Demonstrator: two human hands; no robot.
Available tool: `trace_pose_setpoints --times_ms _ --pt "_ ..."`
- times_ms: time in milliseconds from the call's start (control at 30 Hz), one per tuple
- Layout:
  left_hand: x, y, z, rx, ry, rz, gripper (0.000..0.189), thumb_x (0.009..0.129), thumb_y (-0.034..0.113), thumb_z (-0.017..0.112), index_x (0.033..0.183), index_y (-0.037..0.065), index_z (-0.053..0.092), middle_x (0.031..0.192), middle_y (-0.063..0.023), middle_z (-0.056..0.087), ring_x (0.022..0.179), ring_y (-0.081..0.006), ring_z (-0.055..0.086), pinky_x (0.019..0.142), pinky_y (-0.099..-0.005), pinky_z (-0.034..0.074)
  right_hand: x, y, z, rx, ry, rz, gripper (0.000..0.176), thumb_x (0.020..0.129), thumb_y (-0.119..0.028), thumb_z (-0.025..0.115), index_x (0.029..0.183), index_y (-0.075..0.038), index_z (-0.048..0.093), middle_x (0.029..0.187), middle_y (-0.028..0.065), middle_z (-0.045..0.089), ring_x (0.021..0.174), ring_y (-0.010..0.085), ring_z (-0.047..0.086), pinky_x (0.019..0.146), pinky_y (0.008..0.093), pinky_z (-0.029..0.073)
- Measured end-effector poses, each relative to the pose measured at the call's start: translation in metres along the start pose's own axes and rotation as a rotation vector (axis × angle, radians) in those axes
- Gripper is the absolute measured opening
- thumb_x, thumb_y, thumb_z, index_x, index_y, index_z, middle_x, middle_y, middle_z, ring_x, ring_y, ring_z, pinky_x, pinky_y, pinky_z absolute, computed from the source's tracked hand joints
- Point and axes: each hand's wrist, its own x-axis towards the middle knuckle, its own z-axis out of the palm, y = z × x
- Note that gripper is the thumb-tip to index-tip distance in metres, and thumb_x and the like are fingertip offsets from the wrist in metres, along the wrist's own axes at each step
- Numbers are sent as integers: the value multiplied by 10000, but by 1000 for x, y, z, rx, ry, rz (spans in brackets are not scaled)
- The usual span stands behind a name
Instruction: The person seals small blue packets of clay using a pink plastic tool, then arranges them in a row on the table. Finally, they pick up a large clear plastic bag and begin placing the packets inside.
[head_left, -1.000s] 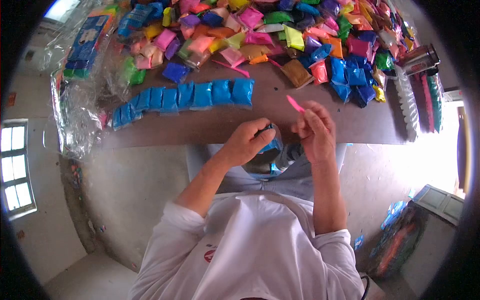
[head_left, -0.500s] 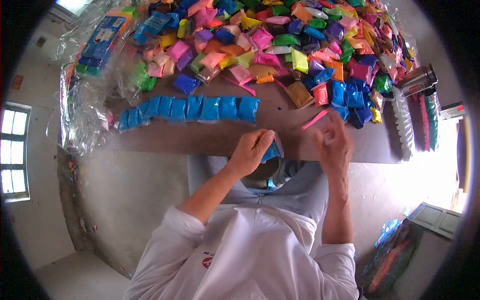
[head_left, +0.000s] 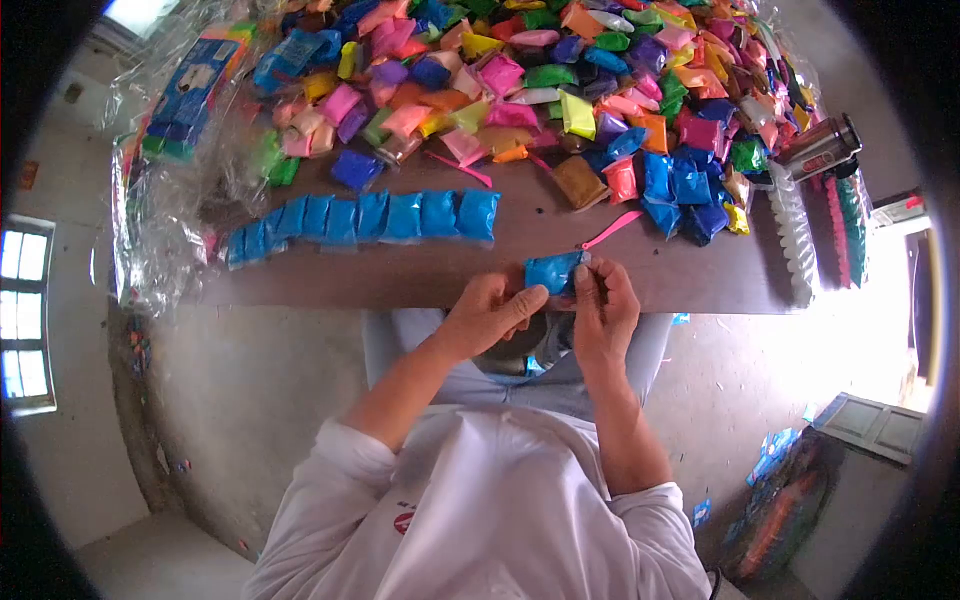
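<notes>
A small blue packet (head_left: 553,273) is held between both hands at the table's front edge. My left hand (head_left: 495,308) pinches its lower left side with thumb and fingers. At its right end, the thumb and fingers of my right hand (head_left: 605,300) close on the packet. Just above the right hand lies a pink plastic tool (head_left: 612,229) on the brown table (head_left: 380,278). To the upper left, several blue packets (head_left: 404,216) lie side by side in a slightly curved row.
A big heap of coloured packets (head_left: 550,75) covers the back of the table. Clear plastic wrapping (head_left: 160,240) lies at the left. On the right are a dark cylindrical bottle (head_left: 820,147) and a white ridged strip (head_left: 790,240).
My right hand has come left and down from near the pink tool and now grips the packet. The packet, still in my left hand, has risen and shows its broad side.
</notes>
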Motion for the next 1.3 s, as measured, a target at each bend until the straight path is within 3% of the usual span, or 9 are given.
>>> trace_pose_setpoints --times_ms 100,167,267,500,900,1100,1200,1233,1300 --pt "3 -2 3 -107 112 76 317 925 360 507 826 63 556 587 14 497 485 -46 458 416 -194 346 -6 0 3 -142 -7 -140 112 890 -93 558 971 -17 570 796 12 559 740 70 518 656 224 458" --pt "1 5 2 -68 180 49 308 924 348 512 826 60 556 588 15 495 497 -43 455 429 -196 350 -6 -11 4 268 -158 46 185 884 -106 576 1036 -6 547 794 11 554 752 70 511 672 218 445" --pt "1 7 1 37 221 59 302 917 342 527 832 54 556 589 17 490 526 -38 454 453 -200 357 -1 -27 1 409 -260 179 277 868 -123 612 1092 11 521 807 -3 560 755 63 508 689 207 436" --pt "-1 1 1 -22 78 91 330 890 379 558 876 50 561 639 24 496 566 -41 465 483 -204 365 5 -9 -11 233 -385 167 300 833 -149 667 1068 9 571 890 -5 593 785 67 520 702 205 435" --pt "-4 0 -4 122 190 48 408 911 404 514 796 17 574 594 -19 490 550 -84 450 506 -268 381 9 -12 -16 157 -434 304 322 803 -108 679 1087 15 588 887 31 606 757 101 558 663 222 464" --pt "-7 8 -12 225 143 104 421 923 374 494 771 -11 569 620 -36 518 589 -108 448 537 -307 400 16 -35 -6 -271 -574 -289 311 788 -46 651 1094 -16 597 979 53 609 850 124 576 720 253 474" --pt "-11 15 -18 207 262 121 405 936 354 467 769 1 575 633 -38 517 587 -97 457 534 -296 400 28 -18 0 -124 -454 -29 297 789 -46 645 1082 -23 603 926 50 614 876 110 558 752 254 459" --pt "-12 16 -24 203 279 121 405 936 354 467 769 1 575 633 -38 517 587 -97 457 534 -296 400 36 -11 7 -125 -471 -32 297 789 -46 645 1082 -23 603 926 50 614 876 110 558 752 254 459" --pt "-14 20 -44 128 476 211 437 946 392 425 686 66 559 591 26 487 545 -41 444 459 -212 336 50 -3 22 -203 -216 -68 276 794 -65 645 1063 -20 604 895 32 610 858 105 551 733 250 456"
